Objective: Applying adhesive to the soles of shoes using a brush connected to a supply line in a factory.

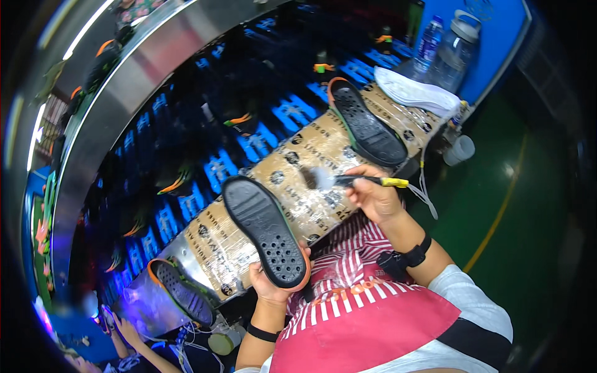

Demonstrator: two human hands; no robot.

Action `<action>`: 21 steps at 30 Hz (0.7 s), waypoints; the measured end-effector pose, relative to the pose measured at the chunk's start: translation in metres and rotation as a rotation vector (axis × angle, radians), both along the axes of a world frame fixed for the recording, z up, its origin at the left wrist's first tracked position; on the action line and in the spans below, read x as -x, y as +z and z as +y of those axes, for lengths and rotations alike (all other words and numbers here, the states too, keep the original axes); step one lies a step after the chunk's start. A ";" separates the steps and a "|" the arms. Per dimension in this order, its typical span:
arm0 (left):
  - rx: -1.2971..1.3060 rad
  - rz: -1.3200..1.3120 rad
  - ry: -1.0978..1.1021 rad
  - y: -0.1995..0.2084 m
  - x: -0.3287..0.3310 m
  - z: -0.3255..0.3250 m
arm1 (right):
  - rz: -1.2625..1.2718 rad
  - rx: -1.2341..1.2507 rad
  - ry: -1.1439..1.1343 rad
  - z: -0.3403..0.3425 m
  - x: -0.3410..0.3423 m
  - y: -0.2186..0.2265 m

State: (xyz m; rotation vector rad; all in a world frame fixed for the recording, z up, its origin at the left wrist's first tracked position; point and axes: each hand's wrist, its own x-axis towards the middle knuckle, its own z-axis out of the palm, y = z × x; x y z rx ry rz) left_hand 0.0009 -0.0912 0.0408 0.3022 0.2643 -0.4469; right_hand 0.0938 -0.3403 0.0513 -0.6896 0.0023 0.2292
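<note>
1. Green floor fills the right of your head view, with a blue panel above it and a dark line carrying blue fixtures on the far side.
2. Your table runs diagonally before you, covered in printed brown paper under glossy clear film.
3. Your left hand has its grip clamped on the heel end of a black shoe sole; the sole is tilted over the table's near edge, its heel holes facing up and its heel rim orange.
4. Your right hand has its grip together on the black handle of a brush with a yellow end; its pale head is blurred and well apart from the held sole. You cannot tell whether it touches the film.
5. Beyond your right hand lies a second sole, with a white sole near it and two bottles behind.
6. At your left, a third sole lies at the table's end, near a co-worker's hands.
</note>
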 end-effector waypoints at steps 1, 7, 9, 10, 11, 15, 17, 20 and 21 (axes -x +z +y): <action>-0.044 0.004 -0.002 -0.003 -0.003 -0.002 | -0.026 0.048 0.028 0.002 0.003 0.009; -0.033 -0.042 -0.036 -0.007 -0.020 -0.016 | -0.117 0.273 0.155 0.026 0.020 0.052; -0.080 -0.156 -0.019 -0.006 -0.019 -0.027 | -0.299 0.423 0.134 0.035 0.026 0.060; -0.132 -0.166 0.002 -0.005 -0.019 -0.031 | -0.321 0.457 0.161 0.038 0.027 0.066; -0.132 -0.165 -0.003 -0.005 -0.017 -0.035 | -0.458 0.639 0.049 0.041 0.029 0.077; -0.155 -0.061 0.088 -0.009 -0.005 -0.036 | -0.966 1.105 -0.530 0.059 0.016 0.080; -0.156 -0.073 0.004 -0.014 0.001 -0.033 | -0.996 1.218 -0.577 0.070 0.012 0.075; -0.301 -0.064 -0.005 -0.016 0.005 -0.033 | -1.108 1.270 -0.440 0.079 0.016 0.068; -0.289 -0.042 -0.027 -0.018 0.004 -0.031 | -1.163 1.269 -0.378 0.081 0.018 0.065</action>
